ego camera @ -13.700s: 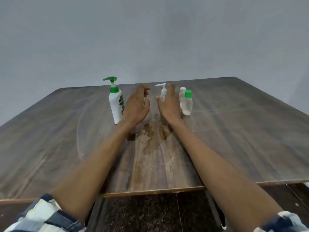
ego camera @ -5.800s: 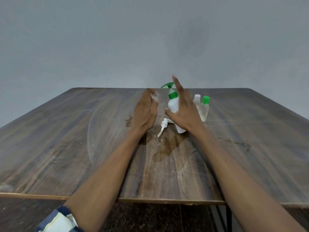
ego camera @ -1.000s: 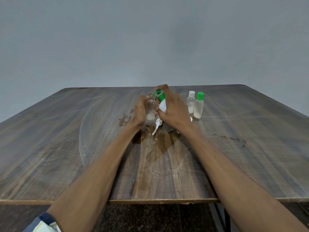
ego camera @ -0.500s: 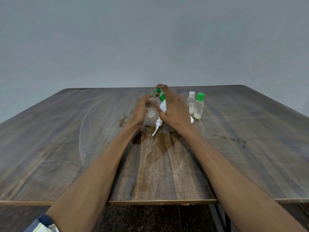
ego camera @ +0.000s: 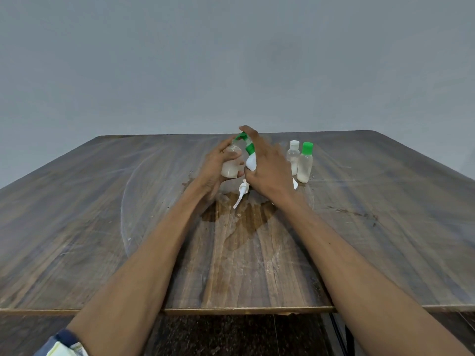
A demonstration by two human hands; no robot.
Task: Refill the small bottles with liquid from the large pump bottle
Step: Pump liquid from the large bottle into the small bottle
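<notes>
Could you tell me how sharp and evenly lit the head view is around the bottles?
Head view: light soft and even, no hard shadows; the hands, left and right, look slightly motion-blurred; the table edges bow with wide-angle distortion; faint sheen on its wet patch.

White large pump bottle with green pump head (ego camera: pixel 250 160) tilted toward open small clear bottle (ego camera: pixel 230 164), part-filled, touching its left; two capped small bottles (ego camera: pixel 300 161) upright, near right.

A white pump bottle (ego camera: pixel 251 161) with a green pump is seen; small clear bottles (ego camera: pixel 304 163) are capped white and green. The table (ego camera: pixel 102 214) is streaked brown.
</notes>
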